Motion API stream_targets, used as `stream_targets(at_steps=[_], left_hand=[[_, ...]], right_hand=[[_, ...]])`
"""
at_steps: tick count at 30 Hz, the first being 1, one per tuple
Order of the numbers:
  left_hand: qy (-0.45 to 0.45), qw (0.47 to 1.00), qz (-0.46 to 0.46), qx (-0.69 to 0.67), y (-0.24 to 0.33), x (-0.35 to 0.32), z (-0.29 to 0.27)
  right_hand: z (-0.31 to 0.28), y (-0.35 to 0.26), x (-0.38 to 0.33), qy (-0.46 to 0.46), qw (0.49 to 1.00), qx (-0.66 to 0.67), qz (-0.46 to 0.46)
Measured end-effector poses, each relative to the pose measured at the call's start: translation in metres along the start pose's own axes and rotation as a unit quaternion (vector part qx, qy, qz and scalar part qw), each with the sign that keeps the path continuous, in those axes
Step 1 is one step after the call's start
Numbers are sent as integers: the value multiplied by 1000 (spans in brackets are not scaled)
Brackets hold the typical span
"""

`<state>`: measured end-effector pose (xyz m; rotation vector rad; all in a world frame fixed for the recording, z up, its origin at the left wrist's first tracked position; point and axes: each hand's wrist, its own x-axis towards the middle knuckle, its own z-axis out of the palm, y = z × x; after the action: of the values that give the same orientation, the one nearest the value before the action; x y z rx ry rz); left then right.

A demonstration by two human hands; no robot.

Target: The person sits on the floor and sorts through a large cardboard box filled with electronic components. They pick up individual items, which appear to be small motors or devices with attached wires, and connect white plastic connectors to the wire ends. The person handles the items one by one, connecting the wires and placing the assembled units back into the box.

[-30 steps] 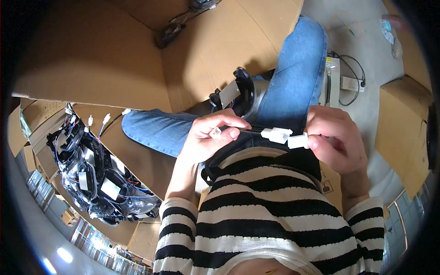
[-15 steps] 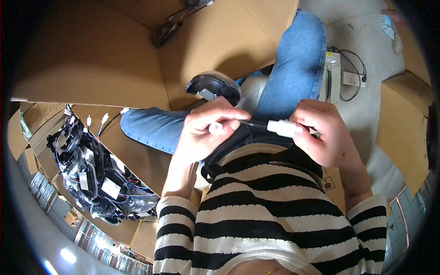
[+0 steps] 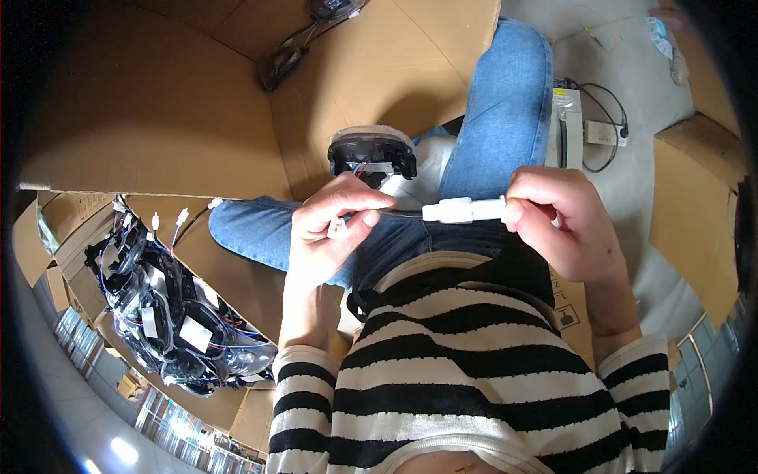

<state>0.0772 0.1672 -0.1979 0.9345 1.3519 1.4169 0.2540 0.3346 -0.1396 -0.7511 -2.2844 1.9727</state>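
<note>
My left hand (image 3: 332,225) pinches a thin dark cable (image 3: 401,213) between thumb and fingers. A small white connector (image 3: 338,228) pokes out below those fingers. The cable runs right into a long white plastic connector (image 3: 458,211), which looks stepped, with a wider part toward the cable. Thumb and fingers of my right hand (image 3: 564,221) are closed on its right end. Just beyond my left hand is a lamp unit (image 3: 371,148) with a black housing and clear lens. Red and dark wires show beneath it; where they lead behind my hand is hidden.
A large open cardboard box (image 3: 158,103) stands ahead on the left, with another lamp (image 3: 280,67) inside. At left, a second box holds several wired lamps (image 3: 178,316). A power strip (image 3: 606,133) and a pale box-shaped device (image 3: 567,126) sit beyond my right knee.
Both hands have shifted slightly, the left one leftward. More of the white connector now shows outside my right fingers. The lamp unit has turned, its lens edge now facing away from me.
</note>
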Motion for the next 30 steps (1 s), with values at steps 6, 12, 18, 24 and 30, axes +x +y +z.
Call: stream_targets(at_steps=[6,12,18,24,30], left_hand=[[0,998,-1,70,8,-1,4],[21,998,13,61,1,-6,4],[21,993,51,101,2,-9,4],[40,990,47,124,6,-14,10],[321,936,67,128,36,-62,-24]], right_hand=[[-2,-1,1,-15,999,-29,-30],[-4,-2,-1,-52,998,21,-39],[5,0,-4,-2,1000,-14,27],[14,8,-7,0,999,-7,-34],[-2,14,-15,15,998,60,-3]])
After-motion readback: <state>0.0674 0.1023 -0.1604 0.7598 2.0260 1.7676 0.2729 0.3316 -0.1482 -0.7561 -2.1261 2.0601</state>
